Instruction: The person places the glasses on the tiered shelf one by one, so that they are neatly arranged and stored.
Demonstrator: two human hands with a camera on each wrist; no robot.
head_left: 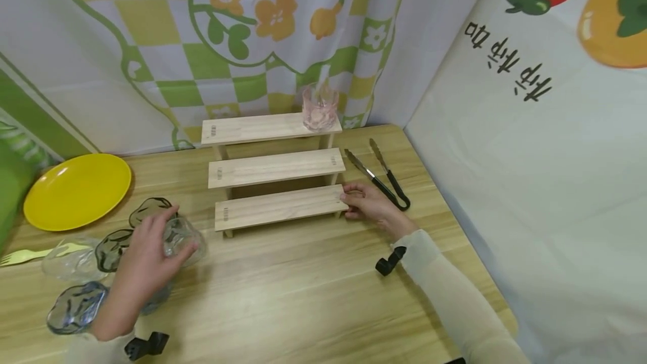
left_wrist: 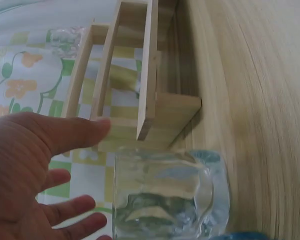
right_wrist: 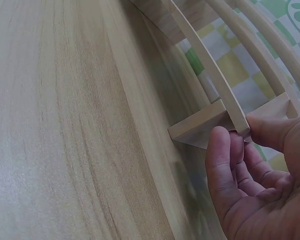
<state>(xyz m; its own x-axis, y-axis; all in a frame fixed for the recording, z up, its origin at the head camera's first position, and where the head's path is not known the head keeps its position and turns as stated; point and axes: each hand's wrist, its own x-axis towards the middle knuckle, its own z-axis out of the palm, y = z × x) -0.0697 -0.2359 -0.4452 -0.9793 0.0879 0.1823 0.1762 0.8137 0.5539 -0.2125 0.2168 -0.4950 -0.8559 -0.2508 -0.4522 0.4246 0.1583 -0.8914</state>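
A three-tier wooden shelf rack point(head_left: 277, 168) stands on the table against the curtain. My right hand point(head_left: 373, 208) grips the right end of its lowest board, thumb above and fingers curled beneath in the right wrist view. On the left, my left hand point(head_left: 145, 257) hovers with fingers spread about a clear wavy glass point(head_left: 181, 233). In the left wrist view that glass point(left_wrist: 160, 195) stands upright on the table, with the fingers and thumb apart from it. A pinkish glass point(head_left: 320, 111) sits at the right end of the top board.
Several dark and clear glasses, including a bluish one point(head_left: 77, 306), stand around the left forearm. A yellow plate point(head_left: 77, 191) lies at the back left, near a yellow-green fork point(head_left: 25, 256). Black-handled tongs point(head_left: 384, 180) lie right of the rack, beside the white wall.
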